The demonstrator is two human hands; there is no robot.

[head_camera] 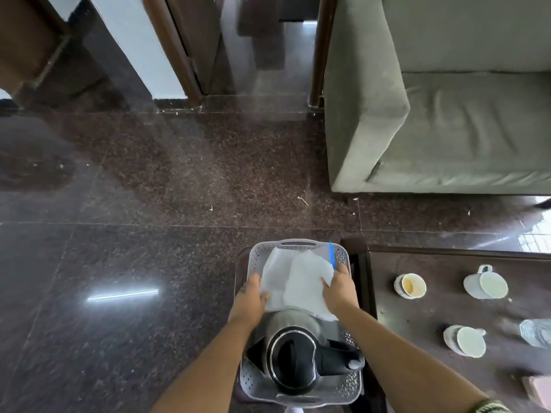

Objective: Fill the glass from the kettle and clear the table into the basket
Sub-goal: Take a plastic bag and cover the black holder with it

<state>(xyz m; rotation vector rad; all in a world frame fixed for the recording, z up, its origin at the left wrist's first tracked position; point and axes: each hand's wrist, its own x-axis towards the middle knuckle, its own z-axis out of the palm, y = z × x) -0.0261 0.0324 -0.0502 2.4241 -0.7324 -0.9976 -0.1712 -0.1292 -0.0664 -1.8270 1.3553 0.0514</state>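
- The kettle (298, 357), steel-bodied with a black lid and black handle, stands upright inside the grey perforated basket (343, 383), in the basket's near half, handle pointing toward the table
- A white cloth (301, 281) lies spread across the far half of the basket, its near edge reaching the kettle's body
- The left hand (249, 302) rests on the cloth's left edge, fingers curled over the fabric; whether they truly pinch it I cannot tell
- The right hand (338, 292) presses on the cloth's right edge, fingers bent and closed against the fabric
- A thin blue item (332, 254) stands against the basket's far right wall, just beyond the right hand; what it is cannot be told
- The basket sits on a dark low stand (356, 263) touching the left end of the table
- On the dark table (417, 317) to the basket's right: a small cup (411, 286) with a tan residue inside, nearest the basket
- A white mug (486, 283) lies on its side further right
- Another white mug (465, 341) lies tipped, nearer the viewer
- The clear glass (536, 332) sits at the table's right edge, cut off by the frame
- A grey sofa (432, 114) stands well beyond the basket on the dark polished floor (119, 234)
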